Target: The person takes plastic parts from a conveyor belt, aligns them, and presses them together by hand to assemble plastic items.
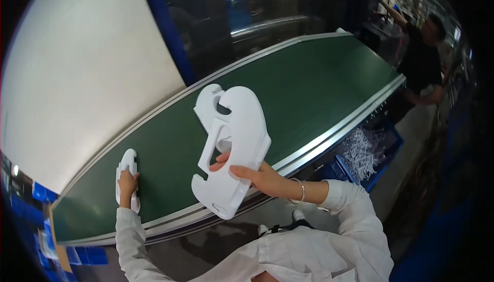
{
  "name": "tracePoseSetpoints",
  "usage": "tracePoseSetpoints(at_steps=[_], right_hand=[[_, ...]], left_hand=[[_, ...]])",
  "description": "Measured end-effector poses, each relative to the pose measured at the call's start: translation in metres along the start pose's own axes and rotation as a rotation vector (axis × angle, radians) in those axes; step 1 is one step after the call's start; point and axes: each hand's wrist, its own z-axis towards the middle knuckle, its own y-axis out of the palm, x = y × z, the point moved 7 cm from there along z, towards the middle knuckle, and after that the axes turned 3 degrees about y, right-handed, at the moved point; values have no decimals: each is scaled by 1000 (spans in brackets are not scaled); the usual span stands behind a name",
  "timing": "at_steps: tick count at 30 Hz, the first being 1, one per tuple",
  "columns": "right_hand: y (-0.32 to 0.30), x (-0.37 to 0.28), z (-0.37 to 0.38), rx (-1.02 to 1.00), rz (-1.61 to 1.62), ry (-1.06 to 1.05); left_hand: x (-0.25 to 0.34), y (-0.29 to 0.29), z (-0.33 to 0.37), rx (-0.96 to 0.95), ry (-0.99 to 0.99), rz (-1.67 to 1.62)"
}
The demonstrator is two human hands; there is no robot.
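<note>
A curved white plastic part (246, 122) with a hooked notch and a long opening is raised above the green conveyor belt (314, 86). My right hand (260, 178) grips its near edge, thumb on the front face and fingers reaching through the opening. Behind it shows another white plastic piece (207, 106), mostly covered; I cannot tell whether it is held too or lies on the belt. Further left, my left hand (127, 183) is closed over a long white plastic part (128, 159) at the belt's left end.
A metal rail (329, 140) edges the belt. Below its right side stands a blue crate (378, 179) filled with thin white plastic scraps (363, 153). A person in dark clothes (419, 58) stands at the far right. Blue boxes (87, 255) sit by the left end; a large pale panel (87, 76) rises behind.
</note>
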Motion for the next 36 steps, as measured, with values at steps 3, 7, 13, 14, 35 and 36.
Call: tracePoseSetpoints(at_steps=[3,7,13,14,35,36], right_hand=[[-30,-8,-29,37,-11,13],[-73,-19,-71,34,-7,45],[-161,-56,-155,-69,50,-137],[-177,-62,-169,-103,103,-89],[-433,-175,-350,-113,389,-126],[-440,-175,-353,-97,384,-108]], left_hand=[[-21,-7,9,157,-3,-136],[-14,-75,1,445,58,-301],[150,-206,-92,730,19,-1072],[179,-221,-111,735,67,-1122],[638,-282,-196,461,248,-1356],[649,-281,-196,460,236,-1363]])
